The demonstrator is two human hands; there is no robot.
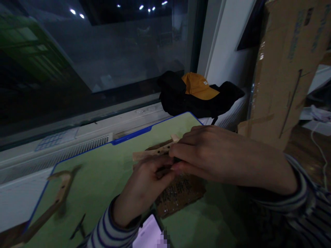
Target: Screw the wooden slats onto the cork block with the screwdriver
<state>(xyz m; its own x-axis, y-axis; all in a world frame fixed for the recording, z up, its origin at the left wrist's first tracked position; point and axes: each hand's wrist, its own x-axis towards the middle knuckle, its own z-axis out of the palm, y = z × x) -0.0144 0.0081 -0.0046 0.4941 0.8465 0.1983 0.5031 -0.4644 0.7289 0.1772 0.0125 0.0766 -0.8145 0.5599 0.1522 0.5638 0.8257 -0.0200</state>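
Observation:
A pale wooden strip (pixel 152 151) with small holes lies across the middle of the green mat (pixel 103 172). My right hand (pixel 207 151) is closed over its right end, fingers wrapped round it. My left hand (pixel 147 186) comes up from below with its fingers curled and pinched just under the strip, right against my right fingertips; what it pinches is hidden. Under both hands lies a brown cardboard piece (pixel 181 193) covered with small dark bits.
A curved wooden part (pixel 57 193) and a small dark tool (pixel 79 225) lie at the mat's left. A phone (pixel 150 234) glows at the bottom edge. Black bag (pixel 176 96) with an orange cap (pixel 198 86) sits by the window; a cardboard box (pixel 284 69) stands right.

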